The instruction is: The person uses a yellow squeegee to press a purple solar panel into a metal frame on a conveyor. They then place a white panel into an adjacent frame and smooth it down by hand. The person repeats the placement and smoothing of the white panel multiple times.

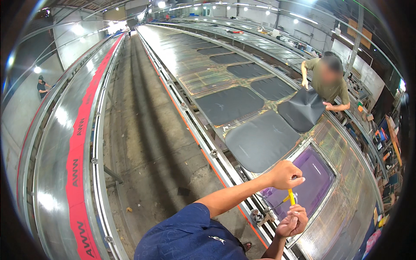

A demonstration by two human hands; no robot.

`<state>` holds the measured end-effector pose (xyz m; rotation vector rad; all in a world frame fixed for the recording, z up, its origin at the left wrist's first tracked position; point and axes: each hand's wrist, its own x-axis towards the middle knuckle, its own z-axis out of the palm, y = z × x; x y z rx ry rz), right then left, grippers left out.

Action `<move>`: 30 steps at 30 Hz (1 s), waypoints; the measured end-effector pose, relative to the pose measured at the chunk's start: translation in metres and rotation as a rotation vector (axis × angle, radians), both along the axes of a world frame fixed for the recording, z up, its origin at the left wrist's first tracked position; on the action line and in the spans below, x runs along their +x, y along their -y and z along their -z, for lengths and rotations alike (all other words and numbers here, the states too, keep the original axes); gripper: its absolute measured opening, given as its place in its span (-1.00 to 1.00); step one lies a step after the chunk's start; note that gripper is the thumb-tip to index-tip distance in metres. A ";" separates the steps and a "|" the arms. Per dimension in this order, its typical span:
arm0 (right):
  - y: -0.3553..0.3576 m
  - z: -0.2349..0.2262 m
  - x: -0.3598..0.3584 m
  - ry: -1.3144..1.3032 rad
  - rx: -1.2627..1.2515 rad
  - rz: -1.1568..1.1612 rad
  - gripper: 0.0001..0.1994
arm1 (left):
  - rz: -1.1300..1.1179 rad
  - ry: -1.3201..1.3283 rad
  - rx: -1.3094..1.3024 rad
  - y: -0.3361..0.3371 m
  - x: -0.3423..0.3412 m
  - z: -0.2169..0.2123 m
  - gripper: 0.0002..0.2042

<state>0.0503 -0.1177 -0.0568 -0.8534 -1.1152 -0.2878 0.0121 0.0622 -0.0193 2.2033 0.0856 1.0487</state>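
Note:
My left hand (287, 175) is closed in a fist above the near corner of a screen-printing frame (333, 167) with purple mesh. Just below it, my right hand (293, 221) pinches the lower end of a narrow yellow piece (292, 197). The piece runs up to the underside of my left fist, and a short yellow branch points off to its left. Its exact kind cannot be made out. Beyond the frame, a dark rounded panel (262, 141) lies flat on the long printing table (346, 173).
Across the table a person (327, 82) lifts another dark panel (303, 110) with both hands. More dark panels (229, 104) lie in rows farther off. A metal rail (208, 149) edges the table. Left of the aisle (143, 164), a second long table carries a red strip (78, 164).

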 end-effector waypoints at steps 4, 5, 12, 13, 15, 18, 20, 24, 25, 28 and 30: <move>0.006 0.001 0.002 0.001 0.005 0.025 -0.91 | 0.011 0.025 -0.003 0.007 0.002 -0.003 -0.64; 0.007 0.001 0.002 -0.004 0.007 0.029 -0.91 | 0.005 0.009 0.006 0.008 0.002 -0.004 -0.64; 0.013 0.003 0.002 -0.003 0.007 0.027 -0.89 | -0.013 -0.035 0.008 0.015 0.001 -0.007 -0.64; 0.014 0.003 0.002 0.000 0.000 0.012 -0.87 | -0.007 -0.010 0.009 0.015 0.002 -0.007 -0.64; 0.015 0.003 0.002 0.006 -0.007 -0.003 -0.85 | -0.015 -0.001 0.011 0.016 0.002 -0.007 -0.64; 0.017 0.003 0.001 0.013 -0.008 -0.002 -0.86 | -0.003 -0.001 0.000 0.017 0.002 -0.006 -0.63; 0.016 0.003 0.001 0.011 -0.002 -0.003 -0.86 | 0.001 -0.004 -0.003 0.017 0.001 -0.006 -0.63; 0.016 0.005 -0.001 -0.023 0.010 0.041 -0.89 | -0.007 0.014 -0.007 0.018 -0.001 -0.006 -0.63; 0.016 0.005 -0.002 -0.024 0.005 0.039 -0.89 | -0.005 0.014 -0.011 0.018 -0.001 -0.006 -0.63; 0.018 0.004 -0.003 -0.029 0.004 0.038 -0.89 | -0.009 0.005 -0.014 0.020 -0.002 -0.006 -0.64; 0.018 0.004 -0.003 -0.027 0.007 0.038 -0.89 | -0.012 0.012 -0.018 0.020 -0.002 -0.006 -0.64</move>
